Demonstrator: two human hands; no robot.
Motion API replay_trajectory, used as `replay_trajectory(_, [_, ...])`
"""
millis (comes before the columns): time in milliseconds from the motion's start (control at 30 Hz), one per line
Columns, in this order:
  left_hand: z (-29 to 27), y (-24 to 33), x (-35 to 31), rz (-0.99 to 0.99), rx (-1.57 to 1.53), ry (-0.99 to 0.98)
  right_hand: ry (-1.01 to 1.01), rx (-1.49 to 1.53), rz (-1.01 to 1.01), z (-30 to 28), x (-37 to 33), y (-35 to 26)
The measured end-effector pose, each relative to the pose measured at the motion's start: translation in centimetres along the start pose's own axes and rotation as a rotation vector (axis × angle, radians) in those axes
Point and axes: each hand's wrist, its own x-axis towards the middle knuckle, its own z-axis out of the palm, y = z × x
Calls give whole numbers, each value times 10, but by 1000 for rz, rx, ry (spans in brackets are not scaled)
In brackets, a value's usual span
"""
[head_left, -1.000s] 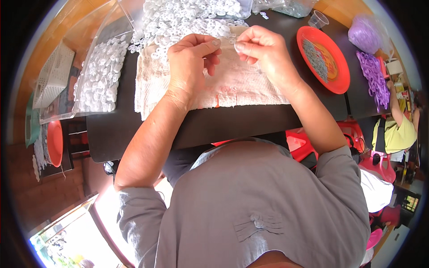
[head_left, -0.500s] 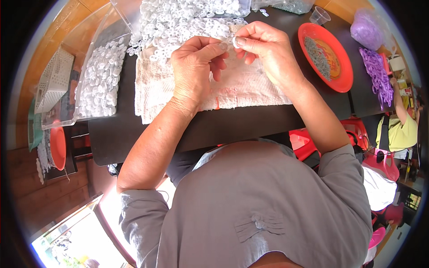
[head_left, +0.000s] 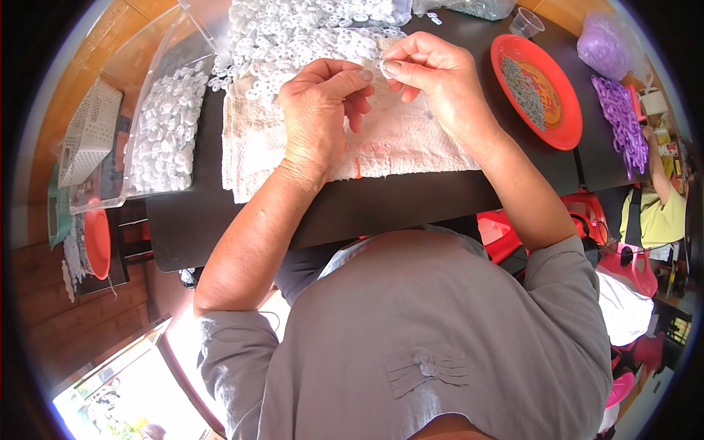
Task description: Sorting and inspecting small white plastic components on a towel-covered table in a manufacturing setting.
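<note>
Both my hands work above a folded cream towel [head_left: 271, 139] on the dark table. My right hand [head_left: 440, 77] is closed in a pinch on a small white plastic ring [head_left: 383, 70], held between thumb and forefinger. Close to its left, my left hand [head_left: 319, 103] has its thumb pressed against the forefinger and the other fingers curled. What it pinches, if anything, is too small or hidden to make out. Just beyond the hands, a heap of small white oval plastic pieces [head_left: 286, 48] spreads onto the towel's far edge.
More white pieces fill a clear plastic bin [head_left: 123, 192] on the left. At right lies an orange-red plate [head_left: 570, 128] of small grey metal parts [head_left: 522, 92]. Beyond it are a clear cup [head_left: 526, 23], a purple bag [head_left: 603, 48] and purple chain links [head_left: 622, 125]. Another person [head_left: 653, 216] sits far right.
My right hand has moved very slightly up and left with the white ring. My left hand stays almost in place.
</note>
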Motion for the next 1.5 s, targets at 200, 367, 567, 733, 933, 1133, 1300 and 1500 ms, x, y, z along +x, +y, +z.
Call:
replay_trajectory(200, [3,-1,-2,-18,4,-12,-19,-5,22,4,-3,-1])
replay_trajectory(367, [5,-2,-2,-21,-50,-35,-29,98,63,1,0,2])
replay_trajectory(567, [2,-3,0,-65,-92,-53,-51,147,141,-5,1,-3])
replay_trajectory(733, [3,-4,0,-74,-58,-98,-65,110,124,-7,0,0])
replay_trajectory(933, [3,-5,-1,-74,-32,-120,-62,58,91,-7,0,0])
replay_trajectory(1133, [4,-4,-4,-79,28,-105,-67,42,111,-2,-3,-5])
replay_trajectory(1300, [9,-7,-8,-68,0,-27,-23,65,144,3,-6,-4])
replay_trajectory(1500, [9,-10,-8,-103,-89,-19,10,111,166,9,-9,-1])
